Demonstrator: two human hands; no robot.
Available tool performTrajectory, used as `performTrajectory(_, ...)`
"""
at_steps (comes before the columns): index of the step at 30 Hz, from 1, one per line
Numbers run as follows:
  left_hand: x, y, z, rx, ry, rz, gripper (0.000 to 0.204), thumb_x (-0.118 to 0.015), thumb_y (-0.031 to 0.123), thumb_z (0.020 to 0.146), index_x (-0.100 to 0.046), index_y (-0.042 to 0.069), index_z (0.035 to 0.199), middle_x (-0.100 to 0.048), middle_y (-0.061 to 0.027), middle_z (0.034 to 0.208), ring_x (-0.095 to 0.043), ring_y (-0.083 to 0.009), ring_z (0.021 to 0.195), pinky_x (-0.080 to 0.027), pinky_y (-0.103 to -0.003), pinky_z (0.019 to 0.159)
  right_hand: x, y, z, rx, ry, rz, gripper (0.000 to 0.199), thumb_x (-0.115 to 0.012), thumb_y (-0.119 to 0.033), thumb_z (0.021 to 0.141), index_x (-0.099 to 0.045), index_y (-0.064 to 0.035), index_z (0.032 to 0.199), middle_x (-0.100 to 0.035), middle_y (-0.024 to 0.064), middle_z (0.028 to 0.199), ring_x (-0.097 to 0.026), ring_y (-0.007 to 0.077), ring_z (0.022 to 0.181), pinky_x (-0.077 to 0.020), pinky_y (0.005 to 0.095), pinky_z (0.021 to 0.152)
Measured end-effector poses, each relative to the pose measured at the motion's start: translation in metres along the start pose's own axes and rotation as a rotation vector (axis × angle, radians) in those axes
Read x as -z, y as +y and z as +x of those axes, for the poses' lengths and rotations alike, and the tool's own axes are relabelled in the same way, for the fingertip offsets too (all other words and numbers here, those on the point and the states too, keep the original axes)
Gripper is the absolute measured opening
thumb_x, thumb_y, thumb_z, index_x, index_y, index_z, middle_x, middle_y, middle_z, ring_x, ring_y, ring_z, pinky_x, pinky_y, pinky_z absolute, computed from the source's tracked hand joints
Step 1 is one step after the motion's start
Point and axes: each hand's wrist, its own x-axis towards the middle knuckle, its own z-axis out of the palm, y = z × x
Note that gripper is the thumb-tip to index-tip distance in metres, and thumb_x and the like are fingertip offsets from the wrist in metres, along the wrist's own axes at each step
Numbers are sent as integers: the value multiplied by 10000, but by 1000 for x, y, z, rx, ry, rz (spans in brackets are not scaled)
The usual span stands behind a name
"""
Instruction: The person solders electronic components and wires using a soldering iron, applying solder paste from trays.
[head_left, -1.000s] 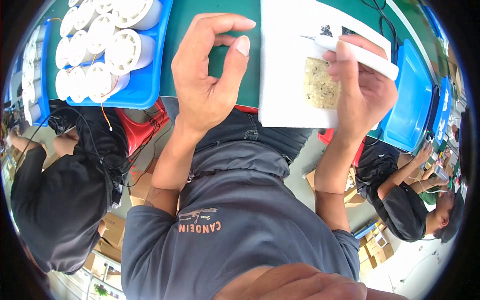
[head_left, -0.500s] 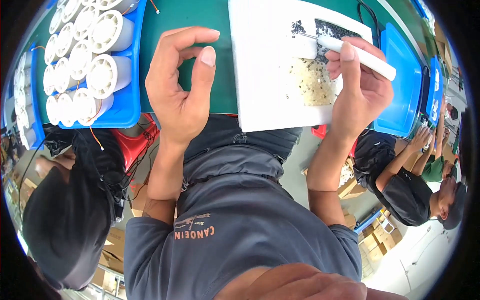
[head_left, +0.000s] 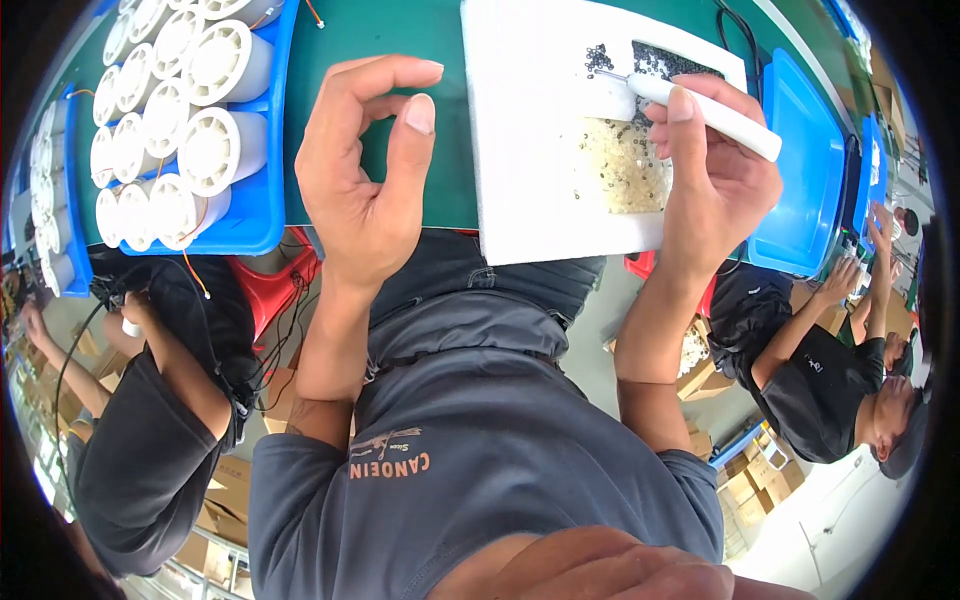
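Note:
My right hand point(head_left: 715, 180) grips a thick white pen-shaped tool with a thin metal tip point(head_left: 722, 112). The tip points left, at a loose cluster of tiny black ring-like parts point(head_left: 600, 58) on a white foam board point(head_left: 525, 130). Beside them, a recess in the board holds many more dark parts point(head_left: 660, 62), partly hidden by the tool and fingers. Nearer to me lies a patch of pale yellowish small pieces point(head_left: 622, 165) with dark ones scattered among them. My left hand point(head_left: 365, 175) hovers left of the board, thumb and forefinger curved but apart, nothing between them.
Left on the green table point(head_left: 450, 205) stands a blue tray point(head_left: 268, 190) of white cylindrical parts point(head_left: 210, 150) with thin wires. A blue bin point(head_left: 800, 160) and a black cable point(head_left: 735, 25) are to the right. People sit on both sides.
The tool and my right hand have shifted very slightly left and down; the tip stays near the black parts. My left hand barely moves. The neighbour at left has changed posture.

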Motion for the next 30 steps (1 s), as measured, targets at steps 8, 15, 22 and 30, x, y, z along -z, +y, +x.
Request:
performTrajectory(8, -4, 0, 1, -1, 45, -28, 174, -607, 11, 948, -655, -14, 1113, -658, -108, 1071, -633, -162, 914, -522, -275, 795, 11, -4, 7, -279, -58, 150, 159, -695, -62, 940, -689, 49, 1054, -719, 114, 846, -656, 112, 682, -464, 212, 584)
performTrajectory(15, 1, 6, 1, 13, -44, 35, 180, -571, 29, 1006, -612, -43, 1166, -616, -118, 1148, -629, -178, 1036, -546, -321, 880, 30, 9, 11, -396, -146, 544, 238, -686, -105, 945, -671, 67, 1108, -721, 143, 853, -629, 133, 653, -449, 228, 565)
performTrajectory(22, 0, 8, 2, 91, -31, 36, 173, -562, 37, 1010, -607, -37, 1160, -609, -107, 1140, -621, -167, 1029, -530, -313, 891, 40, 17, 8, -360, -315, 993, 296, -590, -80, 977, -586, 70, 1232, -713, 235, 1007, -679, 210, 769, -515, 259, 622)
performTrajectory(30, -5, 11, 1, 117, -34, 40, 170, -561, 29, 1005, -606, -41, 1154, -613, -99, 1123, -620, -154, 1012, -528, -308, 891, 38, 6, 2, -335, -277, 1023, 298, -643, -20, 925, -569, 35, 1208, -717, 251, 1063, -691, 211, 812, -520, 261, 668)
